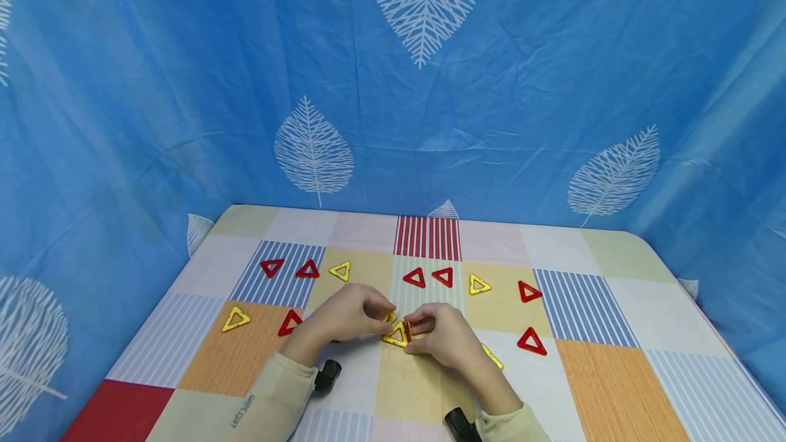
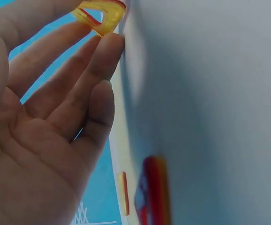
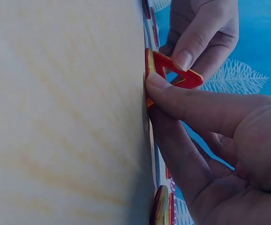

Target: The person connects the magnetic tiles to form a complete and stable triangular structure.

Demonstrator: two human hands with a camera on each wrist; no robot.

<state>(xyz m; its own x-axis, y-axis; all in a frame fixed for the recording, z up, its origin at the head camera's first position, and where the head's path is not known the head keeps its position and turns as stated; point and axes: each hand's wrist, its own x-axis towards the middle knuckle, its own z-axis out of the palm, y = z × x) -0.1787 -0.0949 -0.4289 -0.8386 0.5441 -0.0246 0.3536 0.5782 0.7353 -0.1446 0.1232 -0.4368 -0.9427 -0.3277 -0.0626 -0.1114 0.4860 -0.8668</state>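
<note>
Near the middle of the table, a yellow triangle tile (image 1: 396, 335) lies between the two hands. My left hand (image 1: 350, 309) pinches another yellow triangle tile (image 2: 108, 18) between thumb and fingers, just behind the flat one. On the other side, my right hand (image 1: 445, 336) grips a red triangle tile (image 1: 408, 331) by thumb and fingertips, its edge upright beside the flat tile. In the right wrist view a red open-centred tile (image 3: 191, 80) stands up from the table between both hands. Fingers hide parts of these pieces.
Red triangles (image 1: 414, 277) and yellow triangles (image 1: 479, 284) lie scattered behind and beside the hands. One yellow triangle (image 1: 492, 356) is partly covered by the right forearm. A patchwork cloth (image 1: 589, 380) covers the table; a blue curtain (image 1: 491, 121) surrounds its back and sides.
</note>
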